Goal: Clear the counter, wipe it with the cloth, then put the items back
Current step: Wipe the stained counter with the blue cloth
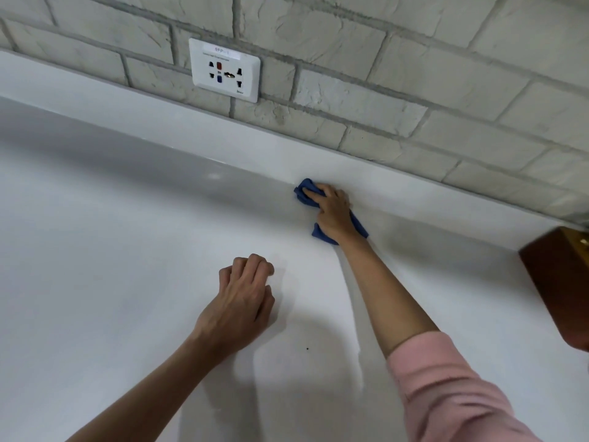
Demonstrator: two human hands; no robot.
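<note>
A white counter [127,282] fills most of the view. My right hand [333,212] presses a crumpled blue cloth [306,194] onto the counter at its back edge, where the surface meets the low white upstand [159,122]. Parts of the cloth stick out beyond my fingertips and beside my wrist. My left hand [242,301] rests on the counter nearer to me, fingers curled in with nothing in them.
A white wall socket [224,70] sits on the grey brick wall [414,74] above the upstand. A brown wooden object [557,282] juts in at the right edge of the counter. My right arm wears a pink sleeve [452,390].
</note>
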